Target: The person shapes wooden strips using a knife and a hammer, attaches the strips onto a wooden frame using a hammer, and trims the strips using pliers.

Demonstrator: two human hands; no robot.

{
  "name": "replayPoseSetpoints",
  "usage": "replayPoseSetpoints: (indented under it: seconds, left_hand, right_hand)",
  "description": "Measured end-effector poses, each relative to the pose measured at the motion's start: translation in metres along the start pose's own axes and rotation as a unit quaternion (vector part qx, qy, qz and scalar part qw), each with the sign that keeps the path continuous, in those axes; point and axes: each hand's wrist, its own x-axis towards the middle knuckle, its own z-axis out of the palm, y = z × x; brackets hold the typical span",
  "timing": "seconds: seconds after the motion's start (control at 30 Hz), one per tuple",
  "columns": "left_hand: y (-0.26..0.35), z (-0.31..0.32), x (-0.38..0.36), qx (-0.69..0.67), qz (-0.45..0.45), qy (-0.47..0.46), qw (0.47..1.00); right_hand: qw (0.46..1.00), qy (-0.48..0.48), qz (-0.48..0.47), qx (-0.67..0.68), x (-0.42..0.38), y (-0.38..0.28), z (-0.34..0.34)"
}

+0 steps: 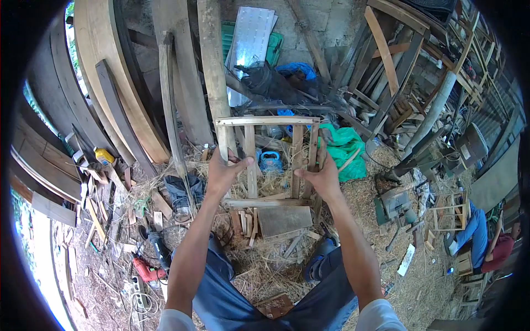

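A small wooden frame [268, 120], with a slightly curved top rail, several upright slats and a lower rail, is held up in front of me. My left hand [222, 174] grips its left upright, thumb pointing inward. On the opposite side, my right hand [321, 176] is closed around the right uprights, its thumb also inward. Both hands' outer fingers are partly hidden behind the wood. Below the lower rail lies a flat wooden block [284, 220], with short wood offcuts [245, 223] beside it. A blue object [270, 161] shows through the frame.
Long planks [118, 83] lean at the left. A red power tool [148, 270] and a grinder [160, 248] lie lower left among cords. Green plastic sheeting [345, 157] is behind my right hand. A machine [396, 205] stands right; a person [477, 237] sits beyond it.
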Motion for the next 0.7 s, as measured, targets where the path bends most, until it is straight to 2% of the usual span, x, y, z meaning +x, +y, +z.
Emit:
replayPoseSetpoints:
  seconds: [0.07, 0.3, 0.37, 0.4, 0.47, 0.5, 0.57, 0.63, 0.7]
  left_hand:
    - [0.001, 0.000, -0.001, -0.005, -0.017, 0.008, 1.000]
    - [-0.012, -0.001, 0.003, 0.011, -0.032, 0.000, 0.999]
    - [-0.020, -0.001, 0.004, 0.015, -0.007, 0.002, 1.000]
    - [-0.016, -0.001, 0.003, 0.016, -0.007, 0.003, 1.000]
    - [-0.009, -0.003, -0.004, -0.006, -0.070, 0.011, 0.997]
    - [-0.020, -0.006, -0.003, -0.004, -0.070, 0.015, 0.997]
    - [-0.060, -0.015, 0.004, -0.013, -0.061, 0.063, 0.996]
    - [-0.076, -0.022, -0.003, -0.026, -0.084, 0.090, 0.992]
    - [-0.091, -0.031, -0.012, -0.030, -0.108, 0.164, 0.980]
  right_hand:
    - [0.996, -0.003, 0.038, -0.078, -0.005, -0.010, 0.003]
    - [0.988, 0.082, 0.007, -0.129, 0.001, -0.001, 0.004]
    - [0.996, 0.057, 0.062, -0.038, 0.002, 0.000, 0.003]
    - [0.996, 0.056, 0.062, -0.038, 0.001, 0.003, 0.002]
    - [0.990, 0.039, 0.137, 0.001, -0.002, 0.011, 0.004]
    - [0.990, 0.035, 0.136, 0.004, -0.004, 0.015, 0.006]
    - [0.964, 0.020, 0.216, 0.151, -0.008, 0.023, 0.009]
    - [0.953, 0.042, 0.244, 0.176, -0.009, 0.026, 0.012]
    - [0.938, 0.062, 0.271, 0.206, -0.006, 0.031, 0.016]
